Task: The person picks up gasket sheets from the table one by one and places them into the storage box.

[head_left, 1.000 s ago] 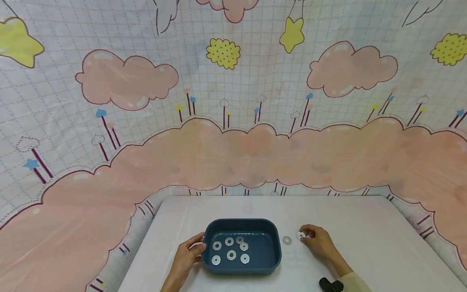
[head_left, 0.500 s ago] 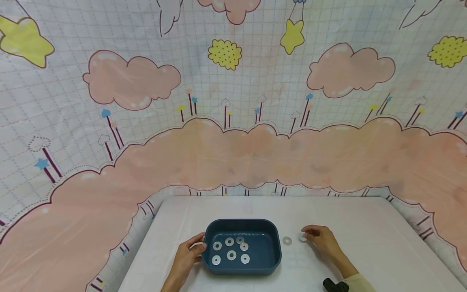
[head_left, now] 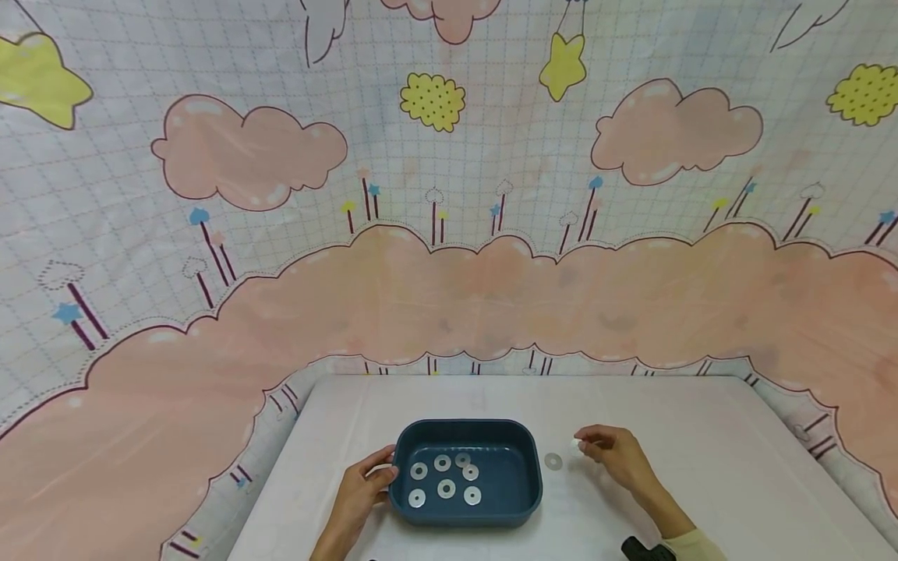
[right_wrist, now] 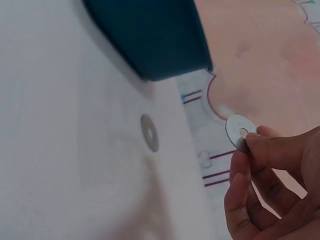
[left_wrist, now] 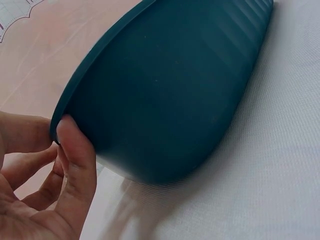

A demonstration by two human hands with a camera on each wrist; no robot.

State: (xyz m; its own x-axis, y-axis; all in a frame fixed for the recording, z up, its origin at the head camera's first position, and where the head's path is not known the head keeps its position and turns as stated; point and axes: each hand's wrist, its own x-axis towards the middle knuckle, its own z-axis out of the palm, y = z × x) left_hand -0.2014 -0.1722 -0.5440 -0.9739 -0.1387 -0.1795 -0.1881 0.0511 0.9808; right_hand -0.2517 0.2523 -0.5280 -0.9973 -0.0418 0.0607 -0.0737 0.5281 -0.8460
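A dark blue rectangular tub (head_left: 501, 510) stands on the white table, with several flat metal washers (head_left: 446, 488) lying on its floor. My left hand (head_left: 359, 491) pinches the tub's left rim between thumb and fingers; the left wrist view shows the thumb on the outer wall (left_wrist: 165, 100). To the right of the tub, my right hand (head_left: 617, 456) pinches a washer (right_wrist: 235, 131) between thumb and fingertips, raised above the table. One more washer (head_left: 553, 461) lies flat on the table between the tub and my right hand.
The white table (head_left: 737, 467) reaches back to a printed cloth (head_left: 449, 304) with clouds and stars hanging behind it. A black device (head_left: 645, 550) sits on my right wrist by the sleeve.
My right hand has lifted its washer from near the table and turned it more edge-on to the head view. The left hand and tub have stayed put.
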